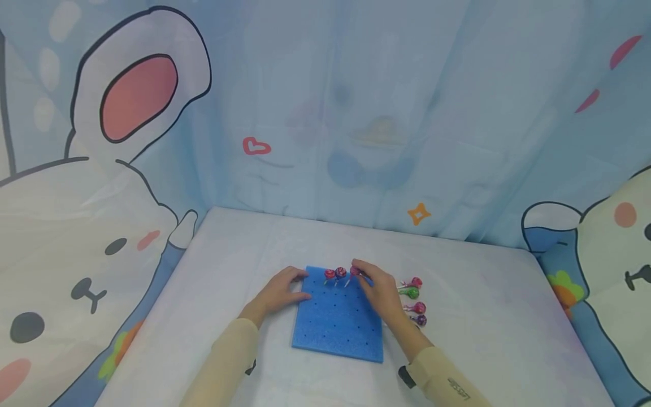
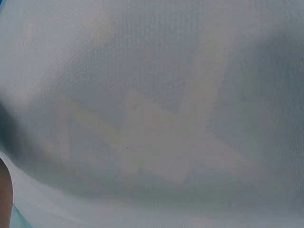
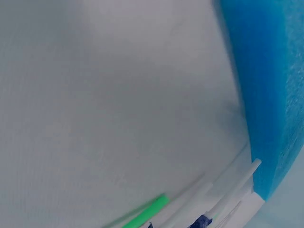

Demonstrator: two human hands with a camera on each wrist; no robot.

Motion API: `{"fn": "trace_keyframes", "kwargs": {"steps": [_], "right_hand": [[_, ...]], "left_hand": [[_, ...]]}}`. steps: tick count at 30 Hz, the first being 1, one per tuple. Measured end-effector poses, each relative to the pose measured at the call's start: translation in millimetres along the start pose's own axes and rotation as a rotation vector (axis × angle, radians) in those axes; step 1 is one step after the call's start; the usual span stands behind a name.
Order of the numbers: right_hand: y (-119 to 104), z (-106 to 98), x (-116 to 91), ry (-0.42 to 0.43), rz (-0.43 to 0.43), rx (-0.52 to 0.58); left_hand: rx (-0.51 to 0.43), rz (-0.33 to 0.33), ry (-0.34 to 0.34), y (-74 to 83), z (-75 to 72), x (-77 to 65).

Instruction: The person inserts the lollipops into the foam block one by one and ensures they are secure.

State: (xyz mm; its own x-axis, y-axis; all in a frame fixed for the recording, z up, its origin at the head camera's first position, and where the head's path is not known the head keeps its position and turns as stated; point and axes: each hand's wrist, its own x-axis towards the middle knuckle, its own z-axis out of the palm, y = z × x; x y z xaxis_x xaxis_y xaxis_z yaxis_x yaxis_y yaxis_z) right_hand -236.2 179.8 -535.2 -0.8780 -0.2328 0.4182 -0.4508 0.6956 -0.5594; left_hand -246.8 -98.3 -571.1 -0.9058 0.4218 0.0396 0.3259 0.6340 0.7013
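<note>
A blue foam board (image 1: 335, 328) with rows of small holes lies on the table. My left hand (image 1: 277, 293) rests at its upper left edge, thumb and fingers spread and touching the board. With thumb and fingertips, my right hand (image 1: 380, 291) pinches a pink lollipop (image 1: 354, 271) over the board's far row, its stick slanting down to the board. Left of it, a red lollipop (image 1: 329, 274) and a dark red-and-purple lollipop (image 1: 340, 272) stand in the same row. The right wrist view catches the board's side (image 3: 266, 95) but not the fingers.
Several loose lollipops lie right of the board, among them a red one (image 1: 417, 282), a green one (image 1: 412, 293), a pink one (image 1: 419, 307) and a purple one (image 1: 421, 320). A green stick (image 3: 147, 211) shows beside white ones. Printed cloth (image 1: 315, 113) hangs behind the white table.
</note>
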Motion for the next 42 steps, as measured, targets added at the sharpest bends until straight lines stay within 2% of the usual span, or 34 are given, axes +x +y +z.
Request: {"fn": "trace_keyframes", "kwargs": {"steps": [7, 11, 14, 19, 23, 32, 42], "right_hand": [[0.3, 2.1, -1.8, 0.012, 0.012, 0.006], [3.0, 4.0, -4.2, -0.021, 0.018, 0.029], [3.8, 5.3, -4.9, -0.063, 0.079, 0.093], [1.8, 6.7, -4.4, -0.099, 0.243, 0.212], [-0.4, 8.0, -3.6, -0.102, 0.320, 0.242], [-3.6, 8.9, -1.1, -0.102, 0.355, 0.253], [-1.1, 8.4, -5.1, -0.134, 0.423, 0.370]], "left_hand": [[-0.009, 0.000, -0.006, 1.3, 0.3, 0.0], [-0.006, -0.006, -0.012, 2.4, 0.6, 0.4], [0.000, -0.014, -0.013, 2.7, 0.7, 0.8], [0.011, -0.021, -0.014, 3.4, 0.2, 0.8], [0.010, -0.021, -0.012, 4.3, -0.9, 0.7], [0.016, -0.003, -0.005, 4.5, -2.3, 1.6], [0.014, -0.020, -0.010, 3.9, -1.1, -1.1]]}}
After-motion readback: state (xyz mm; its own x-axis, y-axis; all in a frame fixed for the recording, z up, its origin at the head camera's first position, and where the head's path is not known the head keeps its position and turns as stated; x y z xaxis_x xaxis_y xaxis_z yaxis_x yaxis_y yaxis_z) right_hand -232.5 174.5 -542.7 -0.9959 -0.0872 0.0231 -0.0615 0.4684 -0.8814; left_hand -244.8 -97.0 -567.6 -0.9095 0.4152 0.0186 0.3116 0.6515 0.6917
